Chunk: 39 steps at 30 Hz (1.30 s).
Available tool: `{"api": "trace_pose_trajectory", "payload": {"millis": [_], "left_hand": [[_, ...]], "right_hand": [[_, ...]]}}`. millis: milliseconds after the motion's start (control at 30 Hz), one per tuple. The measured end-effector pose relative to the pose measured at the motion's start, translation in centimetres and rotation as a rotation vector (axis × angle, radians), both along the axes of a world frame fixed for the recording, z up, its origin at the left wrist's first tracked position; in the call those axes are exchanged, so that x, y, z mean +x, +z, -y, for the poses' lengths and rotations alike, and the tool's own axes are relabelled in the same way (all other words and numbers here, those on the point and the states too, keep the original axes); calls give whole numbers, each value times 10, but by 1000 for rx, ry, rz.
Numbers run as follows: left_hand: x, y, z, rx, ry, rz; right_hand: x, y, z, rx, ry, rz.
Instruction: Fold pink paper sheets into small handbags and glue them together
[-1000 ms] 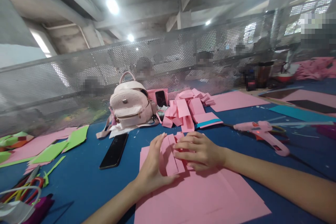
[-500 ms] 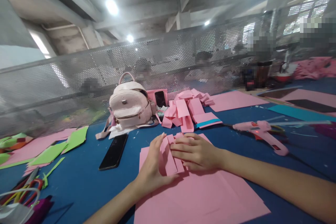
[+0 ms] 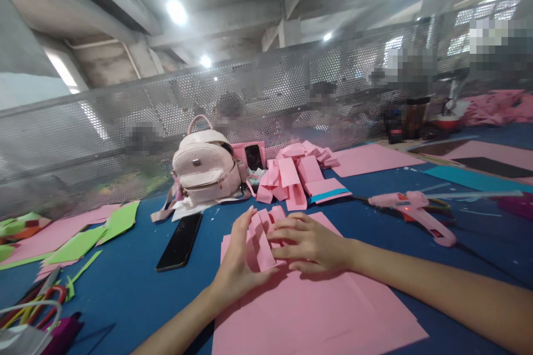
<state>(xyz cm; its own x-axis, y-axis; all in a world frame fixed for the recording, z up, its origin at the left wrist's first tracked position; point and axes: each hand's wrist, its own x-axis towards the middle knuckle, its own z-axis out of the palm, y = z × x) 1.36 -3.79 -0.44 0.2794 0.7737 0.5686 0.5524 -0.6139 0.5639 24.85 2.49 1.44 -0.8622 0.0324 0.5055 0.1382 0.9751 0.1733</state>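
A folded pink paper piece (image 3: 262,241), with upright strip-like folds, stands on a stack of flat pink paper sheets (image 3: 320,310). My left hand (image 3: 235,266) cups it from the left, thumb along the near side and fingers along the far left side. From the right, my right hand (image 3: 310,244) curls its fingers over the folds and presses against them; its fingertips are partly hidden behind the paper. Just beyond my hands lies a heap of folded pink paper pieces (image 3: 289,175). A pink glue gun (image 3: 416,212) rests to the right, its small light glowing red.
A black phone (image 3: 180,241) lies left of the sheets. Behind it a pale pink backpack (image 3: 208,166) leans near a perforated metal partition (image 3: 266,89). Green paper sheets (image 3: 119,222) and scissors (image 3: 52,299) are at far left; a blue strip (image 3: 478,177) is at right.
Both hands have shifted slightly left with the folded paper. Its folds have spread a little, and my right fingers have lifted and curled more over them.
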Motion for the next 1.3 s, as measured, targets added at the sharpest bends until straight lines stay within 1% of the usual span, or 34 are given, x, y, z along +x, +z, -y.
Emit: {"api": "trace_pose_trajectory", "payload": {"millis": [100,167,233,333,467,567,633,700,800,867,933,1033,1100,1167,1233,1300], "left_hand": [[-1,1,0,-6,-5,9],[-2,2,-1,7,-14,4],[-4,3,-2,35,-15,-18],[-7,5,-3,63,-2,-48],[-8,5,-4,63,5,-66],[-7,5,-4,104,10,-105],[-5,5,-3,144,60,-131],[-4,5,-2,173,146,-141],[-1,6,-2,180,239,-126],[0,6,-1,172,243,-121],[1,6,2,165,208,-110],[1,7,5,113,136,-37],[1,8,5,63,142,45],[0,9,2,11,169,145],[0,11,-3,-119,113,288],[1,12,-6,-315,-9,403]], "right_hand": [[1,1,2,-46,16,-14],[1,-2,2,-94,9,-70],[1,-5,2,-186,-26,-174],[1,-9,0,-379,-87,-307],[1,-7,-4,-593,-107,-350],[0,-6,-6,-681,-102,-351],[0,-8,-7,-715,-104,-335],[-2,-10,-6,-743,-125,-301],[-4,-12,-3,-831,-201,-314],[-6,-13,-3,-896,-262,-376],[-6,-13,-6,-935,-315,-434],[-7,-14,-14,-967,-377,-498],[-7,-14,-17,-1000,-393,-504],[-7,-14,-17,-1038,-368,-463],[-8,-13,-12,-1069,-320,-398],[-9,-13,-5,-1089,-271,-330]]}}
